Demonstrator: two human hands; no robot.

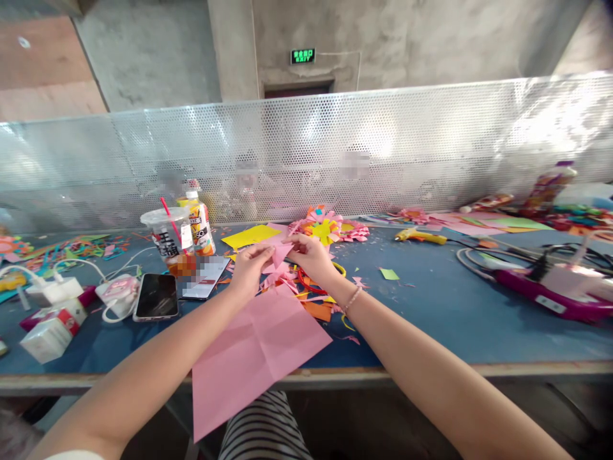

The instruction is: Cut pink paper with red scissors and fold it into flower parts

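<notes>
Between my two hands, over the middle of the blue table, is a small folded piece of pink paper (281, 255). My left hand (253, 267) pinches its left side. My right hand (313, 257) has its fingers closed on the right side. Below them lies a large pink paper sheet (261, 342) with cross creases, its near corner hanging over the table edge. Pink and orange paper scraps (318, 310) lie just under my hands. A yellow paper sheet (251, 236) and a pink and yellow paper flower (324, 229) are behind them.
A drink cup (165, 237) with a straw and a bottle (200, 223) stand at left, near two phones, one a black-screened phone (156, 296). A yellow glue gun (421, 237) lies at right, near a purple power strip (541, 292). A perforated metal screen (383, 147) runs along the back.
</notes>
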